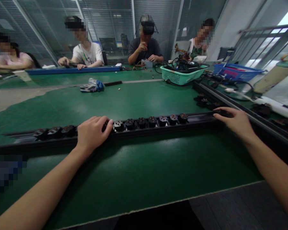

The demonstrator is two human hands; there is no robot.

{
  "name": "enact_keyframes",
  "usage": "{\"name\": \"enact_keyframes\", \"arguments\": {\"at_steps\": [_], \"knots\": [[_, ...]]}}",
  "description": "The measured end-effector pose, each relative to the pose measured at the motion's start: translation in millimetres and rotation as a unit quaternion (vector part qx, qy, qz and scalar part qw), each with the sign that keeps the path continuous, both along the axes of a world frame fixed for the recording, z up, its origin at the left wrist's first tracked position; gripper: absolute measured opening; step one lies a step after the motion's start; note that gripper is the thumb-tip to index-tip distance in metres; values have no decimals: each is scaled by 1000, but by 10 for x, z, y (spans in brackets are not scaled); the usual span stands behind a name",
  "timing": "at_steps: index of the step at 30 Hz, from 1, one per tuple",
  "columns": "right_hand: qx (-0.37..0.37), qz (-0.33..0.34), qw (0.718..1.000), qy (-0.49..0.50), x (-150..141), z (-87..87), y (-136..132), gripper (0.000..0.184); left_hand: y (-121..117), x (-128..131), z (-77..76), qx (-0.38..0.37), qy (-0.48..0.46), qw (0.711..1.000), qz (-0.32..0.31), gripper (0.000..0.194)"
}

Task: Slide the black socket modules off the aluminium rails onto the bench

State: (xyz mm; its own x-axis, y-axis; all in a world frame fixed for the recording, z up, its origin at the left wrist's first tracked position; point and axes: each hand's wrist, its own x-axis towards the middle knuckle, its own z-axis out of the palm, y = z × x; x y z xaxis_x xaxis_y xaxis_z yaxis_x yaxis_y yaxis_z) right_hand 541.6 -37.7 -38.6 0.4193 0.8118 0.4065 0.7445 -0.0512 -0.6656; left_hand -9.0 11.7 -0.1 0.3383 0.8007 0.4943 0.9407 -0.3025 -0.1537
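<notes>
A long black channel-like rail (199, 118) lies across the table before me, with a row of dark socket modules (141, 122) sitting in it. My left hand (92, 132) is closed over the rail left of its middle, fingers and thumb around one module that is mostly hidden. Further left, several more modules (54, 131) sit in the channel, tilted. At the rail's right end, my right hand (234, 119) pinches it between thumb and fingers; its grip is partly in shadow.
Another black rail (249, 118) runs along the right side, with loose modules (203, 100) beside it. Further back are gloves (92, 85), a green basket (182, 76) of cables and a blue basket (235, 71). Several people sit across the table; its near edge (163, 203) is close.
</notes>
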Motion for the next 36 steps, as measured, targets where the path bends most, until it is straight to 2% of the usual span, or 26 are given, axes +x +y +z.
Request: {"name": "enact_keyframes", "arguments": {"at_steps": [4, 14, 26, 36], "knots": [[-15, 0, 999, 38, 2, -6, -11, 50, -7, -3, 4, -2, -1, 1000, 0, 52], [-16, -16, 1000, -8, 46, -33, 33, 47, -14, 15, 23, -15, -25, 1000, -2, 50], [-18, -35, 999, -16, 42, -14, 27, 54, -11, 9, 19, -13, -18, 1000, -1, 50], [-11, -31, 999, -8, 73, -21, 25, 52, -11, 6, 12, -3, -12, 1000, -4, 51]]}}
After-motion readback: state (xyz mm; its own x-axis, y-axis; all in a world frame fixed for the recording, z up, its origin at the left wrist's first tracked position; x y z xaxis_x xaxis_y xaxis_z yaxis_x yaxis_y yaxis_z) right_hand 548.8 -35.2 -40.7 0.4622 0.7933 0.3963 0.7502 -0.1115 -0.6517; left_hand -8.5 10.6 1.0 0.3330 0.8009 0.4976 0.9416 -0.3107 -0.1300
